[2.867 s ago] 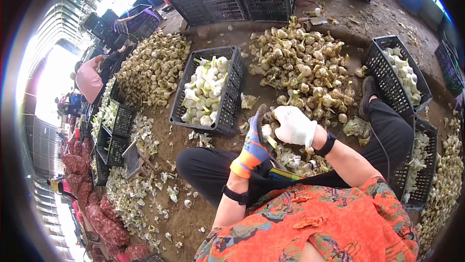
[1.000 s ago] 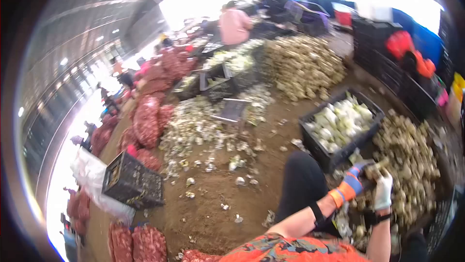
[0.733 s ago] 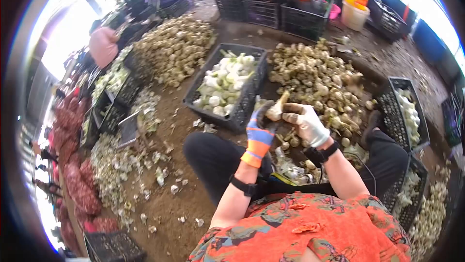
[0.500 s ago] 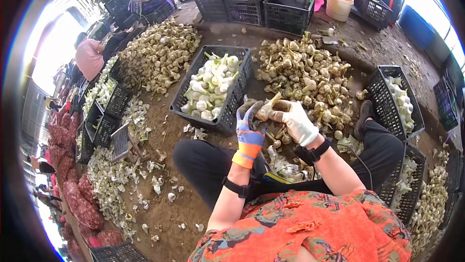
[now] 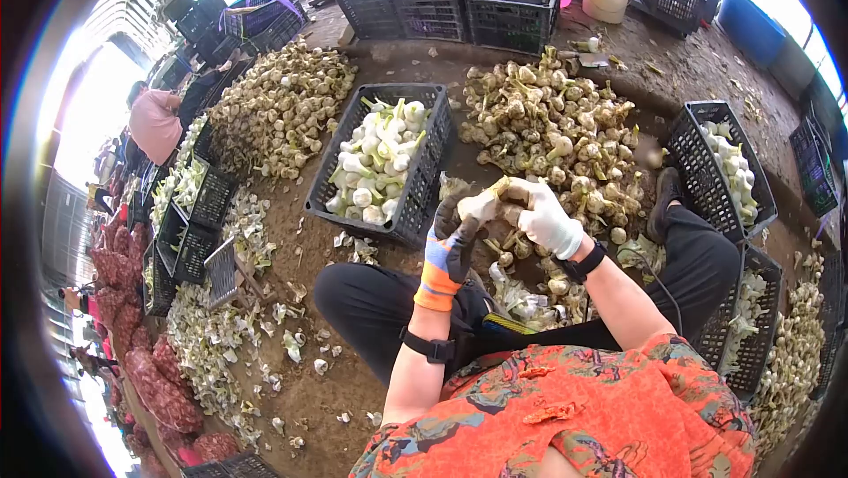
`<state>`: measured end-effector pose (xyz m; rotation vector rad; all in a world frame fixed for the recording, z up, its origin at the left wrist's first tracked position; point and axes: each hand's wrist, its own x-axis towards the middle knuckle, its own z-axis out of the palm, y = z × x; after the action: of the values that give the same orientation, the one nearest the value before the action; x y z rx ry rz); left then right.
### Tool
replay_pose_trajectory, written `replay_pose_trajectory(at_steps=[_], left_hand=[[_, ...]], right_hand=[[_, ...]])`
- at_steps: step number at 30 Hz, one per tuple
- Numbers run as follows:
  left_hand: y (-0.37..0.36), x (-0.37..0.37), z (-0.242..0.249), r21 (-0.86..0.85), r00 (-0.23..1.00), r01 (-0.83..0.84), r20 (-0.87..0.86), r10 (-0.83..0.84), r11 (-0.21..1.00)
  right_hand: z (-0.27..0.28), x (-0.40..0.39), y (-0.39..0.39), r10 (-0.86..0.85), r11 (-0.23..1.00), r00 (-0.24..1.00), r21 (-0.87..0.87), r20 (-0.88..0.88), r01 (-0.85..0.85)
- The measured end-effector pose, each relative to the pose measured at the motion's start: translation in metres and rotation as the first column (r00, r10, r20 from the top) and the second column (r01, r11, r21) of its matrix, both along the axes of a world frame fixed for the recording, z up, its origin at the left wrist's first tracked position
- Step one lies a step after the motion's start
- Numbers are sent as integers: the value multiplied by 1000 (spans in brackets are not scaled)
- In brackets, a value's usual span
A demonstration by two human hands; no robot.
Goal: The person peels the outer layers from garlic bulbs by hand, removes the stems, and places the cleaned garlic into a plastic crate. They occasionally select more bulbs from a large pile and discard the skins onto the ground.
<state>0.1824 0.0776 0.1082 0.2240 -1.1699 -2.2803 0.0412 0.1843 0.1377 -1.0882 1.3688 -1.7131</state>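
My left hand (image 5: 448,253), in an orange, blue and black glove, is closed around a garlic bulb (image 5: 480,206). The bulb's pale side shows, and its stem points toward the right. My right hand (image 5: 546,220), in a white glove, pinches at the stem end of that same bulb. Its fingertips are partly hidden. Just beyond both hands lies a heap of dirty garlic bulbs (image 5: 565,138). Left of that heap, a black crate (image 5: 433,155) holds cleaned white garlic. Loose skins (image 5: 521,297) lie on the ground between my legs.
Another black crate (image 5: 698,155) of white garlic stands by my right foot. A second garlic heap (image 5: 287,102) lies at the left, near a person (image 5: 157,123) in pink. Peelings and a small stool (image 5: 225,273) are at left, with red mesh sacks (image 5: 163,381) beyond.
The garlic bulb has turned in my hands and shows more of its white side. My left fingers have shifted round it. The whole view has moved slightly.
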Motion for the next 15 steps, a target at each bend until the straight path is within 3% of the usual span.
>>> replay_pose_trajectory(at_steps=[2, 5, 6, 8, 9, 10, 11, 13, 14, 15], left_hand=[[0, 0, -1, 51, 999, 23, -26, -22, 998], [4, -3, 0, 131, 998, 45, -55, -38, 990], [6, -6, 0, 158, 997, 50, -63, -41, 986], [11, -11, 7, 6, 999, -6, 36, 6, 1000], [15, -12, 9, -72, 996, -30, 84, 36, 997], [15, -16, -3, -272, 985, -90, 118, 126, 958], [15, -14, -6, -169, 983, -84, 145, 109, 982], [13, -12, 3, 39, 980, -81, 187, 72, 996], [11, -5, 11, 75, 987, -6, 163, -6, 997], [11, -7, 8, -49, 983, -52, 173, 60, 997]], right_hand=[[-1, -11, 6, 8, 1000, 953, -6, -302, -10], [-12, -17, 7, 10, 999, 978, 35, -209, -3], [-6, -13, 9, 0, 999, 997, 39, -75, 3], [11, 2, 9, -21, 999, 981, 49, 195, 12], [5, 6, 6, -90, 996, 990, 20, 109, 88], [-4, 5, 5, -143, 987, 987, 79, 74, 137], [-11, 5, 5, -195, 972, 980, 137, 37, 188], [-3, -2, 9, -143, 981, 967, 161, 212, 110], [1, -4, 12, -118, 983, 948, 167, 297, 70], [1, -5, 15, -94, 985, 944, 168, 317, 41]])
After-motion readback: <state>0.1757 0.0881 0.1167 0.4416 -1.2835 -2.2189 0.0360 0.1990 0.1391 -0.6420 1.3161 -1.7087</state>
